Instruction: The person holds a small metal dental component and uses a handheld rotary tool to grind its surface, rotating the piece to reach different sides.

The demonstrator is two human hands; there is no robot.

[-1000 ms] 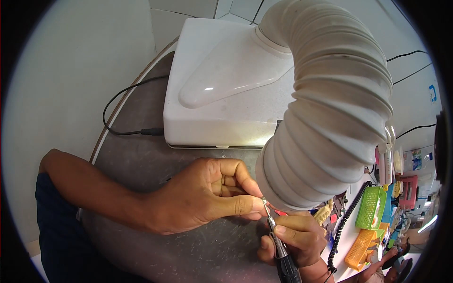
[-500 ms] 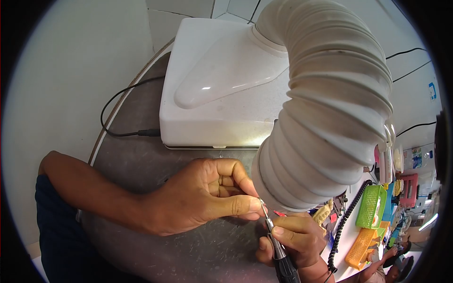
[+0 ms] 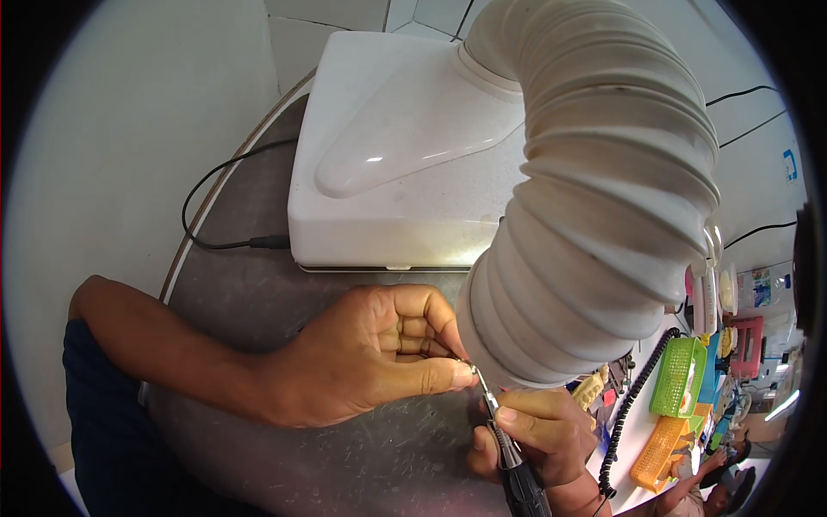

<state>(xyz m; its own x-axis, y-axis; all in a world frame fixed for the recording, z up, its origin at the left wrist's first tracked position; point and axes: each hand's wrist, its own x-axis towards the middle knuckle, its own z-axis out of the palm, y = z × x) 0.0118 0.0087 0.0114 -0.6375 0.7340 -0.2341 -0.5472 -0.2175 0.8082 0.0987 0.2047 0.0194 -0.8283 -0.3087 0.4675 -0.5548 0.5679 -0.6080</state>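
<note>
My left hand (image 3: 379,353) is closed in a pinch, thumb against fingertips, around a tiny pale piece (image 3: 472,369) mostly hidden by the fingers. My right hand (image 3: 543,435) is wrapped around a rotary handpiece (image 3: 510,457) with a black grip and a slim metal nose. The handpiece's thin tip points up and left, right at the pale piece between my left fingertips. Both hands are close together over the grey tabletop (image 3: 250,302), just below the mouth of a ribbed white suction hose (image 3: 603,215).
A white box-shaped machine (image 3: 388,172) stands behind my hands, joined to the hose. A black cable (image 3: 202,189) loops at its left. At right are a coiled black cord (image 3: 622,422), a green basket (image 3: 676,379) and an orange basket (image 3: 656,452). Another person (image 3: 698,491) is at the lower right edge.
The handpiece tip and my left fingertips have shifted slightly against each other. A small red item beside my right fingers has gone out of sight. Both grips stay the same.
</note>
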